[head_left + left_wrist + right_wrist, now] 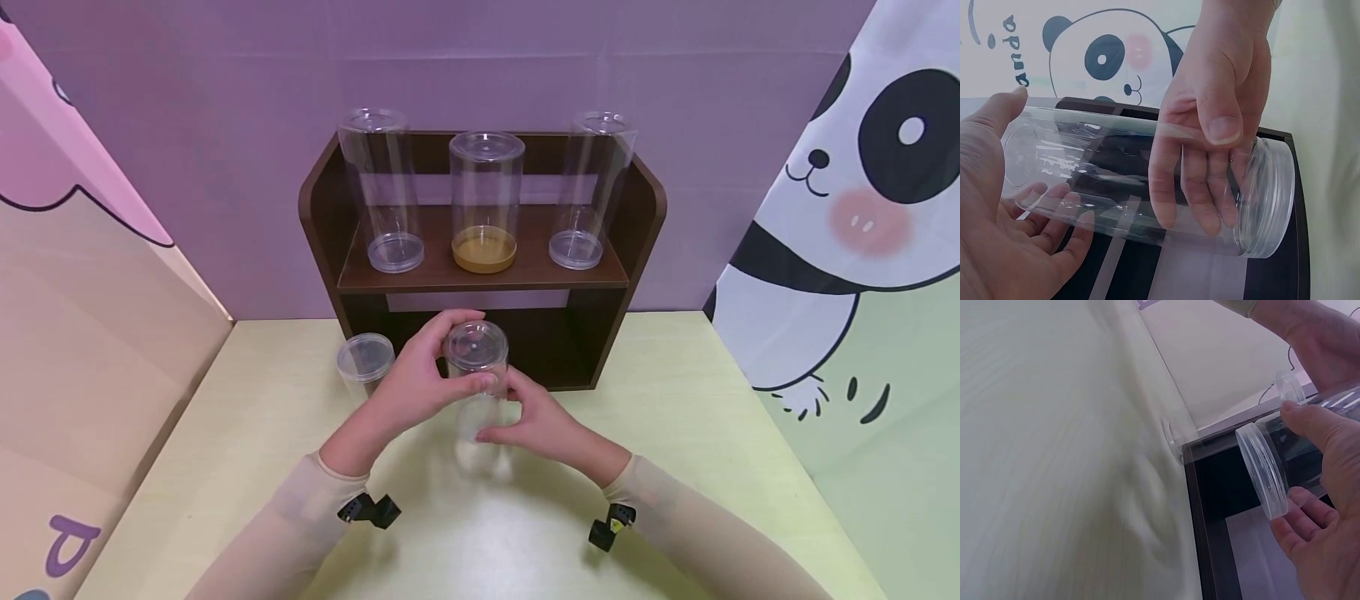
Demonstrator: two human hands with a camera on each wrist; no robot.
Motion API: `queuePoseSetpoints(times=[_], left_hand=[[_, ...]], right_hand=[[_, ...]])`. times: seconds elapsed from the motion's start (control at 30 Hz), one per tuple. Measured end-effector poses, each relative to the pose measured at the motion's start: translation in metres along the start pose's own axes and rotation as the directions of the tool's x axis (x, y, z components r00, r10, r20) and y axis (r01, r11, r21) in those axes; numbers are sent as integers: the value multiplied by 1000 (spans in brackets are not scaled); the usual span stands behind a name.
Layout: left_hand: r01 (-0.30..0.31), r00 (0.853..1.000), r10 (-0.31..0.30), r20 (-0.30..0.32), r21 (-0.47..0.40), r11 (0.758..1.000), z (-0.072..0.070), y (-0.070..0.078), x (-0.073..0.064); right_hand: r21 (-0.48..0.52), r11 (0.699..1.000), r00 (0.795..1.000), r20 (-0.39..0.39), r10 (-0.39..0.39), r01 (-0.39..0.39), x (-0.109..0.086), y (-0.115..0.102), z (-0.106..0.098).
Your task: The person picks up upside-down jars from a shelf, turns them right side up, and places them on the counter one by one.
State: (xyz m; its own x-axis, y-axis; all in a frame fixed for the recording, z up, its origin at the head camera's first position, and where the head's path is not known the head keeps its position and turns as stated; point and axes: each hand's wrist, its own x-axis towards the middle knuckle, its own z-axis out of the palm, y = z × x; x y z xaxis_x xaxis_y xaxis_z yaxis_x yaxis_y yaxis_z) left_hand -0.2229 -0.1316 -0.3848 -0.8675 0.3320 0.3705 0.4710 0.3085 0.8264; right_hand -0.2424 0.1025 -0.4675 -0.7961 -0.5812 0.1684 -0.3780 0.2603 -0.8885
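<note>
Both hands are curled around one clear jar, which stands roughly upright between them, lid end down, in front of the shelf unit. The left hand wraps the upper end from 9 o'clock, its thumb across the near side. The right hand grips the lower part from 3 o'clock, thumb in front and just above the frosted lid. In the right wrist view that lid hangs clear of the counter.

Taking the held jar as the centre of the dial in the head view, a shorter-looking jar with its frosted lid on top stands on the counter at about 9 o'clock, near the left hand and partly hidden by it. At 12 o'clock is the dark brown shelf unit. Three clear jars stand lid-down on its upper board, well apart: one at 11 o'clock, one with a gold lid at 12, and one at 1. A purple backdrop rises behind, and a panda print covers the wall at 2 o'clock.
</note>
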Motion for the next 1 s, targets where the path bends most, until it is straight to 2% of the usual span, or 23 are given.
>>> queuePoseSetpoints(times=[0.23,0.5,0.7,1.0], left_hand=[[3,1000,-3,-12,-15,1000,-3,1,-1],[-8,1000,8,-9,-23,1000,-24,3,-10],[-22,1000,22,1,-14,1000,-38,1,-18],[-55,998,54,26,32,998,-55,-10,-25]], right_hand=[[-10,1000,1000,8,-22,22,-1,2,-3],[-76,985,988,22,-153,154,-2,8,-19],[-50,987,988,28,-152,153,-5,3,-37],[-80,979,982,32,-184,186,-7,-7,-62]])
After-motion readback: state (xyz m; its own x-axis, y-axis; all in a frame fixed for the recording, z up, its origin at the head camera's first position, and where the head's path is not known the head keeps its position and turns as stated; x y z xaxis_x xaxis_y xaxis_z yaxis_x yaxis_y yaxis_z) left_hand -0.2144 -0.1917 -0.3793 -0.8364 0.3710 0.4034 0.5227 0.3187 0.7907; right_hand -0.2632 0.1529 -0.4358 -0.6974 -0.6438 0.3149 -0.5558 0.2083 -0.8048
